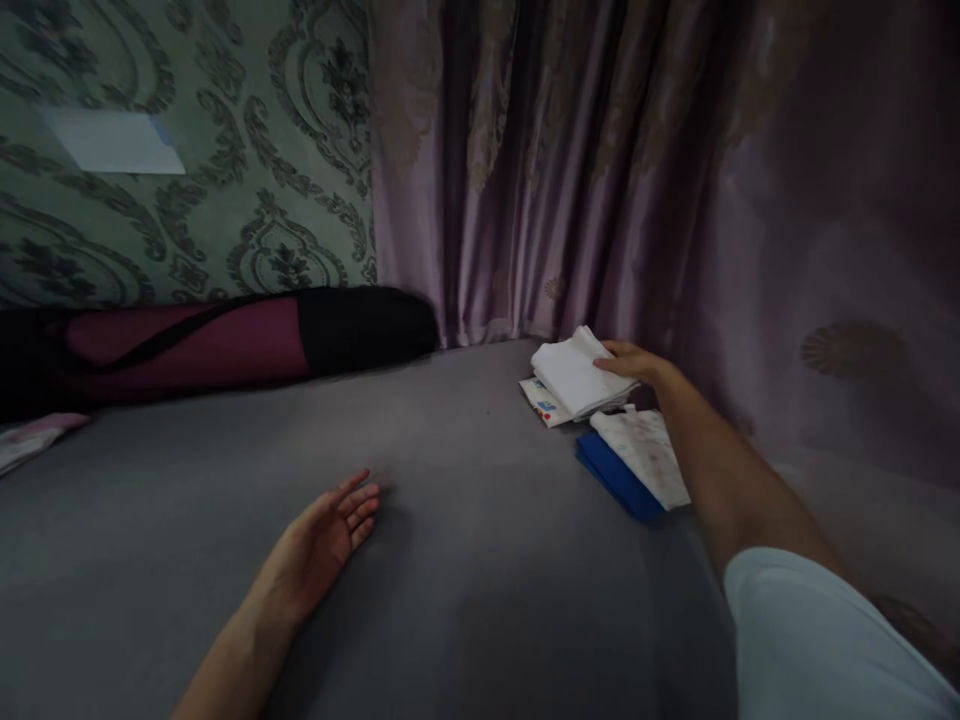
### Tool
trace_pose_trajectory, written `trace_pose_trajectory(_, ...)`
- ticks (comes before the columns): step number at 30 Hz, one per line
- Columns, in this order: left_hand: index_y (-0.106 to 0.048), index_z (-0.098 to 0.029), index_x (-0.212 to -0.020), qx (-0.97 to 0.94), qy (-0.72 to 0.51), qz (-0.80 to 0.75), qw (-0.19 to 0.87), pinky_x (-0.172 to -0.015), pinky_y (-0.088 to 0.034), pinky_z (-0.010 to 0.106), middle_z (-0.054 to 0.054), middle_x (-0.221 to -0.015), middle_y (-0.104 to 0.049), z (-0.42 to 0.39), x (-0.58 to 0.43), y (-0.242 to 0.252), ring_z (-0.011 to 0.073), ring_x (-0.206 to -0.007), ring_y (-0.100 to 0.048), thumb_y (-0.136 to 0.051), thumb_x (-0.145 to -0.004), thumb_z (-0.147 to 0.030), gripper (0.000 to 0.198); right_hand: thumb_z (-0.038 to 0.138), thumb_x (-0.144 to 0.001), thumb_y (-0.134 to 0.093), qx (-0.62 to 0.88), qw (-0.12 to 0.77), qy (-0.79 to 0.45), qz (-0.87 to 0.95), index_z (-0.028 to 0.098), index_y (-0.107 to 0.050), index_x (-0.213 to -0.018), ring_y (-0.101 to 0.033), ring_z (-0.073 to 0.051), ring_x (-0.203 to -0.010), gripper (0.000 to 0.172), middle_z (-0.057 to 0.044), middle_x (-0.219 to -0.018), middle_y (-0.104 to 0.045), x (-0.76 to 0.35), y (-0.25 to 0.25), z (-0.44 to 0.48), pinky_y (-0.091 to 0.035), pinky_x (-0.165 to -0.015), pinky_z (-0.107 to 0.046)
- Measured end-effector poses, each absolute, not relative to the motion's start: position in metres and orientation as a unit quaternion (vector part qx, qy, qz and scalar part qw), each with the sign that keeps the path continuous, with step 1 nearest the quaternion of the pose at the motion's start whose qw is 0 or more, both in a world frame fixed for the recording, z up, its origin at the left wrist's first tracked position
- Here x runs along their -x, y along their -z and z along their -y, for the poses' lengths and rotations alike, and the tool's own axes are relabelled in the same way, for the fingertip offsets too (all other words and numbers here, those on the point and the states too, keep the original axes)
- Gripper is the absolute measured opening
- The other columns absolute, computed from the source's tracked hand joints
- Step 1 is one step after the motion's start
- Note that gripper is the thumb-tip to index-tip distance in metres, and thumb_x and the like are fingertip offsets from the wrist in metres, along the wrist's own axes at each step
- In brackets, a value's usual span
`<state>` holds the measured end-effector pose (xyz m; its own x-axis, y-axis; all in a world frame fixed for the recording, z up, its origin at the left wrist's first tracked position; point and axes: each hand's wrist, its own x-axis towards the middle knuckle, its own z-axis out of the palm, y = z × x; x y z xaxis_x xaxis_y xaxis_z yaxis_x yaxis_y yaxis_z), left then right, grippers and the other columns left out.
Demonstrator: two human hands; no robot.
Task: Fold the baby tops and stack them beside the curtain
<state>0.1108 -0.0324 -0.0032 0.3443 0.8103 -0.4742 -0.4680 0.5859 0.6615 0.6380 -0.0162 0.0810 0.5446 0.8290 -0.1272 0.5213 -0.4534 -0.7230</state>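
Note:
My right hand [631, 362] reaches to the folded white cloth [574, 370], its thumb over the near edge and its other fingers partly hidden behind. That cloth rests on a pale folded piece with a colourful print [546, 402]. Just nearer to me are a blue folded cloth [619, 478] and a whitish patterned folded cloth [646, 450], partly covered by my right forearm. Palm turned inward and fingers loosely extended, my left hand [330, 540] is open above the grey sheet [465, 540] and holds nothing.
A long maroon and black bag [202, 345] lies along the patterned green wall. Purple curtains [517, 180] hang behind the cloths and down the right side. At the left edge lies a pink and white cloth [41, 435]. A white sheet of paper [116, 142] is on the wall.

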Motion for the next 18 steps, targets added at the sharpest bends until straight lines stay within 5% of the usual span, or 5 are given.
trace_pose_trajectory(3,-0.062,-0.010,-0.110,-0.218,-0.406,-0.411,0.786,-0.063,-0.056,0.025,0.011,-0.089,-0.071,0.032,-0.111,0.003,0.0159,-0.072,-0.069,-0.047,-0.086,-0.007,0.029,0.012,-0.081,-0.065,0.851,0.264,-0.098,0.443,0.012,-0.060,-0.121,-0.062,-0.022,-0.102,0.040,-0.014,-0.120,-0.066,-0.630,-0.073,0.019,-0.047,-0.090,-0.032)
trace_pose_trajectory(8,-0.062,-0.010,-0.110,-0.223,-0.402,-0.412,0.786,-0.063,-0.057,0.025,0.010,-0.088,-0.071,0.031,-0.111,0.006,0.0156,-0.072,-0.069,-0.046,-0.087,-0.006,0.029,0.018,-0.091,-0.051,0.867,0.209,0.050,0.450,0.013,-0.051,-0.136,-0.040,-0.037,-0.134,0.045,-0.023,-0.142,-0.048,-0.599,-0.059,0.021,-0.026,-0.111,-0.055)
trace_pose_trajectory(13,-0.061,-0.010,-0.116,-0.222,-0.401,-0.418,0.785,-0.063,-0.056,0.025,0.010,-0.087,-0.072,0.031,-0.110,0.008,0.0157,-0.070,-0.069,-0.050,-0.085,-0.006,0.034,0.037,-0.094,-0.054,0.831,0.256,-0.044,0.491,0.019,-0.053,-0.133,-0.023,-0.030,-0.146,0.043,-0.012,-0.154,-0.039,-0.568,-0.055,0.006,-0.010,-0.120,-0.052)
trace_pose_trajectory(18,-0.061,-0.012,-0.120,-0.215,-0.398,-0.406,0.794,-0.064,-0.055,0.025,0.009,-0.087,-0.073,0.031,-0.108,0.007,0.0161,-0.071,-0.069,-0.054,-0.084,-0.007,0.037,0.042,-0.086,-0.067,0.830,0.319,-0.120,0.441,0.016,-0.060,-0.118,-0.008,-0.036,-0.148,0.042,-0.013,-0.156,-0.035,-0.561,-0.046,0.005,0.011,-0.113,-0.062)
